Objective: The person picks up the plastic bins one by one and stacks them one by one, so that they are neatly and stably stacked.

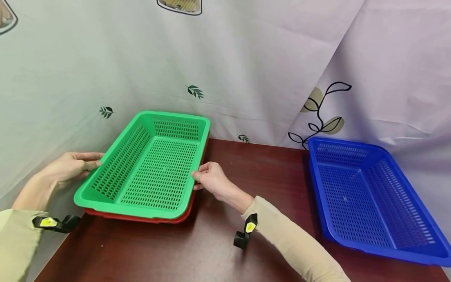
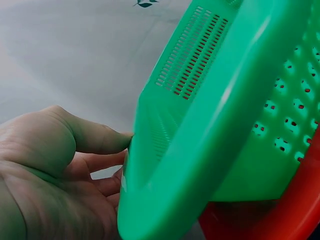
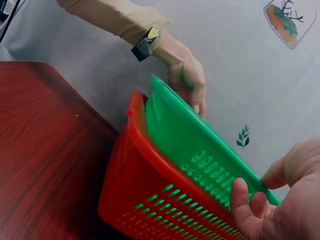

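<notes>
A green plastic basket (image 1: 158,172) with slotted sides sits nested inside a red basket (image 3: 150,185), its rim standing a little above the red one. My left hand (image 1: 72,166) pinches the green rim on the left long side, thumb over the top and fingers beneath. On the opposite long side, my right hand (image 1: 211,180) grips the green rim between thumb and fingers. In the right wrist view the red wall lies just below my right fingers (image 3: 240,197). Most of the red basket is hidden under the green one in the head view.
A blue basket (image 1: 356,203) stands at the right end of the dark red-brown table (image 1: 148,250). Behind the table hangs a pale cloth (image 1: 246,70) printed with leaves. The cloth also runs close along the left side, beside my left arm.
</notes>
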`<state>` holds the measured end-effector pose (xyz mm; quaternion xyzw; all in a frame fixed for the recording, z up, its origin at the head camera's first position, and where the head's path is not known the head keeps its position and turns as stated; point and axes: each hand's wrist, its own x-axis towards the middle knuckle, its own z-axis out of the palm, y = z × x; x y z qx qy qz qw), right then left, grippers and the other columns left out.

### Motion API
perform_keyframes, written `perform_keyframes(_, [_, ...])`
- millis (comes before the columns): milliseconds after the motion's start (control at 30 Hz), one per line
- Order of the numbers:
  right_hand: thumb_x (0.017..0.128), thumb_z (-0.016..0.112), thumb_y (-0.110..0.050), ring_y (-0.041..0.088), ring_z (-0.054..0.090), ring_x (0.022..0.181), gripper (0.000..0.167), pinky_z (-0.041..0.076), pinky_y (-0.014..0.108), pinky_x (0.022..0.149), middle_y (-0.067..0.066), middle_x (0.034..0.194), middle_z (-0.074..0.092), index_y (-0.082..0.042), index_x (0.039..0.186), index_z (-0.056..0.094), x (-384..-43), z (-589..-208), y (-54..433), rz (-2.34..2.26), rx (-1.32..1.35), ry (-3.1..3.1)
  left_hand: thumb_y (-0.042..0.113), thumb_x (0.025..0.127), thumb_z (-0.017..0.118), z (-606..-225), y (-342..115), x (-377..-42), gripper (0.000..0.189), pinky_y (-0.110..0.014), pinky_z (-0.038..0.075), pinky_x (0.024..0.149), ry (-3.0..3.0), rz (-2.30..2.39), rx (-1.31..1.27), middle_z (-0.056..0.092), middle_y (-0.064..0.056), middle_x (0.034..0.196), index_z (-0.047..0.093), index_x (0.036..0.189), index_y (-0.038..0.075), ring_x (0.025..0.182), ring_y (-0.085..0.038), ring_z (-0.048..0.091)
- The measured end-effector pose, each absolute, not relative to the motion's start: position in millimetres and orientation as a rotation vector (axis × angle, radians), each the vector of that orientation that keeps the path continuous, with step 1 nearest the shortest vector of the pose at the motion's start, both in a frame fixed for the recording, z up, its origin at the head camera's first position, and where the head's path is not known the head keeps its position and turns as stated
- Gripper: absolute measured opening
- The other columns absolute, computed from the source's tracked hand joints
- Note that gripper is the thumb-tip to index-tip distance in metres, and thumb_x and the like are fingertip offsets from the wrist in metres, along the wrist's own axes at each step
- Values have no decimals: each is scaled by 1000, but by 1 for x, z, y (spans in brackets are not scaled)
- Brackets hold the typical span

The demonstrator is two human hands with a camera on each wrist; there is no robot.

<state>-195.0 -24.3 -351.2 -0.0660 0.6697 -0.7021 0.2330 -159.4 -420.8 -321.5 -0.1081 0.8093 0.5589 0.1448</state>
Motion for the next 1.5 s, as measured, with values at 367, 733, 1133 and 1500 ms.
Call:
perform_keyframes(367, [95,62,4,13,57,56,17,59,33,62,7,77,53,6,103,47,-198,-359,-25,-1850,-197,1883,14,100,62,-331,-422,-158,28,-21,49,66,2373,1559,-314,60,31,95,67,111,39,79,3,55])
perform_keyframes(733, [94,62,5,14,56,55,16,58,31,60,7,77,53,5,101,47,-200,-363,-23,-1828,-195,1908,21,102,60,-338,-419,-161,71,-19,49,72,2458,1409,-285,52,36,99,22,151,-13,87,11,51])
perform_keyframes(1133, [94,62,4,13,59,51,15,59,32,63,8,79,57,8,100,48,-200,-365,-23,-1795,-233,1952,16,101,61,-344,-420,-160,69,-19,50,72,2441,1458,-280,58,32,97,23,149,-16,85,9,56])
perform_keyframes(1500, [94,65,2,14,64,54,16,59,34,69,12,81,60,6,99,50,-200,-363,-20,-1744,-251,1977,19,103,57,-343,-420,-159,64,-18,50,74,2556,1280,-240,57,-10,135,27,148,-15,87,20,45])
